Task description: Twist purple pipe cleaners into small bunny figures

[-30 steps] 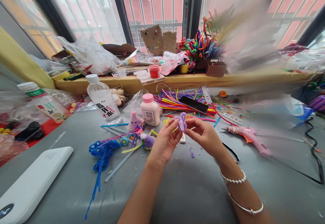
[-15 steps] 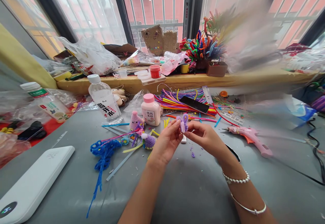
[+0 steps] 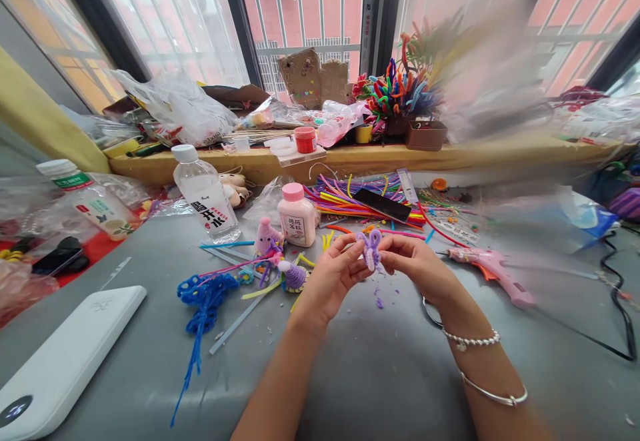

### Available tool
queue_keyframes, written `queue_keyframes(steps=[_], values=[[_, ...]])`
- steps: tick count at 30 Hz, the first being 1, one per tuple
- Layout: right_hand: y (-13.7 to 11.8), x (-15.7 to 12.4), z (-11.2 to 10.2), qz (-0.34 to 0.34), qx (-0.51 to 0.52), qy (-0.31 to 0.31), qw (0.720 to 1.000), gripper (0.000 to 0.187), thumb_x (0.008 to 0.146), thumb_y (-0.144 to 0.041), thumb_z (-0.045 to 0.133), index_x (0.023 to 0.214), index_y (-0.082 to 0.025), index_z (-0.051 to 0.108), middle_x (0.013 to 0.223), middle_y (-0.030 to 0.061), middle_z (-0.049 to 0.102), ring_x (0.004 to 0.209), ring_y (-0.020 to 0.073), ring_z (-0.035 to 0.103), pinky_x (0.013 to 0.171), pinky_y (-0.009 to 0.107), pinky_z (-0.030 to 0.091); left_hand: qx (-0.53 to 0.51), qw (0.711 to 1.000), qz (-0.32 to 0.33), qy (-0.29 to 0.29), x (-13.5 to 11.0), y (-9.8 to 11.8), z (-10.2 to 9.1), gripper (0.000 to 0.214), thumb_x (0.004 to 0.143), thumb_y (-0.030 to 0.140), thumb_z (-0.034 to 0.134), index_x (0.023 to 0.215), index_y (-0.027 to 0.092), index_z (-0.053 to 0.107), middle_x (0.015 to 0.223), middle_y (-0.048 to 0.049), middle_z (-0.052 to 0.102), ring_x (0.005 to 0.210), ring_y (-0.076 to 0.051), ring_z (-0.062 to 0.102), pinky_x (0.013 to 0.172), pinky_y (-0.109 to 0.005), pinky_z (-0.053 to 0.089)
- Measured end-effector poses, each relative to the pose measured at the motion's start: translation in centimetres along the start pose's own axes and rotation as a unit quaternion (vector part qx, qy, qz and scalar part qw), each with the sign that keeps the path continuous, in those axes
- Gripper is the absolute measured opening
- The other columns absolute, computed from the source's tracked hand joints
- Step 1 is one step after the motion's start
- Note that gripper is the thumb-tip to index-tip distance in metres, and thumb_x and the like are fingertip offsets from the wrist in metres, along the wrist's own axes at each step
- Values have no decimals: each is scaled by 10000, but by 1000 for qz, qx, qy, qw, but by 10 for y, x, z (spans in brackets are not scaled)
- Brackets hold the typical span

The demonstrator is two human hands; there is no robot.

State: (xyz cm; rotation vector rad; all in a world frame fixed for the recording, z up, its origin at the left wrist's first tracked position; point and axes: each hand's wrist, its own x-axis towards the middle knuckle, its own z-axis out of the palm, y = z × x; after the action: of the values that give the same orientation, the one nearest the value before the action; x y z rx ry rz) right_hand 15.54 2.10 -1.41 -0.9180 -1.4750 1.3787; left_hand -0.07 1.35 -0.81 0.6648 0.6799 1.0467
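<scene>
Between my two hands, above the middle of the grey table [image 3: 350, 388], is a small purple pipe-cleaner figure [image 3: 371, 249] with two upright loops and a paler middle. My left hand [image 3: 334, 274] pinches its left side between thumb and fingers. On the other side, my right hand [image 3: 417, 261] grips it with thumb and fingertips closed. Purple fluff scraps [image 3: 379, 302] lie on the table below. Left of my hands are a purple striped cone piece [image 3: 293, 276], a pink figure [image 3: 268, 238] and a blue pipe-cleaner piece [image 3: 207, 298] with dangling strands.
A pink glue gun [image 3: 493, 271] lies to the right, its cord trailing. Behind are a pink-capped bottle [image 3: 298, 218], a water bottle [image 3: 206, 194], and bundled pipe cleaners [image 3: 335, 198] under a black phone [image 3: 382, 205]. A white power bank [image 3: 75, 354] lies at left.
Both hands have shifted slightly to the right with the purple figure, and its two loops now face me more openly. The right wrist has turned a little. Other things stay in place.
</scene>
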Motion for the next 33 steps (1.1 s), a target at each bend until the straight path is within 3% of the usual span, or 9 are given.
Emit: queue_keyframes(steps=[6, 12, 15, 18, 21, 26, 33], values=[[1, 2, 0, -13, -38, 19, 999, 146, 683, -300, 645, 682, -166, 586, 589, -25, 529, 517, 92, 448, 504, 234, 371, 22, 998, 29, -51, -2, -1, 3, 147, 676, 262, 678, 762, 171, 601, 667, 28, 624, 562, -74, 589, 582, -193, 464], [4, 6, 1, -11, -111, 107, 988, 146, 697, -309, 608, 683, -166, 579, 616, -1, 555, 538, 116, 492, 511, 256, 424, 27, 998, 65, -1, -2, -1, 6, 165, 635, 244, 708, 755, 166, 627, 685, 27, 619, 576, -61, 569, 562, -165, 453], [5, 5, 3, -63, -136, 76, 986, 181, 717, -300, 605, 853, -181, 595, 888, 57, 604, 779, 166, 567, 657, 291, 485, 27, 996, 81, 34, -2, -2, 7, 176, 624, 241, 716, 758, 165, 633, 694, 23, 624, 576, -61, 568, 559, -165, 460], [5, 3, 4, -127, -130, 4, 983, 236, 751, -270, 593, 981, -218, 577, 1079, 64, 567, 1002, 184, 531, 842, 325, 455, 29, 995, 93, 37, -3, -1, 8, 161, 637, 243, 706, 756, 164, 632, 689, 23, 621, 581, -62, 566, 557, -168, 470], [4, 1, 3, -134, -104, -8, 986, 171, 794, -276, 557, 950, -215, 590, 997, 55, 613, 946, 175, 570, 851, 334, 453, 43, 993, 98, 40, -3, -1, 9, 155, 649, 240, 696, 764, 161, 628, 686, 26, 614, 576, -55, 560, 547, -158, 471], [2, 0, 1, -143, -104, 30, 984, 114, 769, -283, 593, 830, -188, 608, 793, 36, 632, 744, 157, 591, 706, 303, 488, 59, 992, 103, 42, -3, -3, 8, 177, 651, 256, 692, 775, 152, 621, 683, 22, 598, 549, -55, 549, 531, -164, 469], [-1, -1, 7, -156, -161, 81, 971, 142, 772, -257, 562, 873, -183, 631, 810, 51, 629, 749, 169, 581, 665, 302, 473, 50, 990, 125, 35, -2, -3, 7, 167, 649, 262, 693, 764, 161, 626, 670, 30, 576, 542, -43, 515, 482, -137, 421]])
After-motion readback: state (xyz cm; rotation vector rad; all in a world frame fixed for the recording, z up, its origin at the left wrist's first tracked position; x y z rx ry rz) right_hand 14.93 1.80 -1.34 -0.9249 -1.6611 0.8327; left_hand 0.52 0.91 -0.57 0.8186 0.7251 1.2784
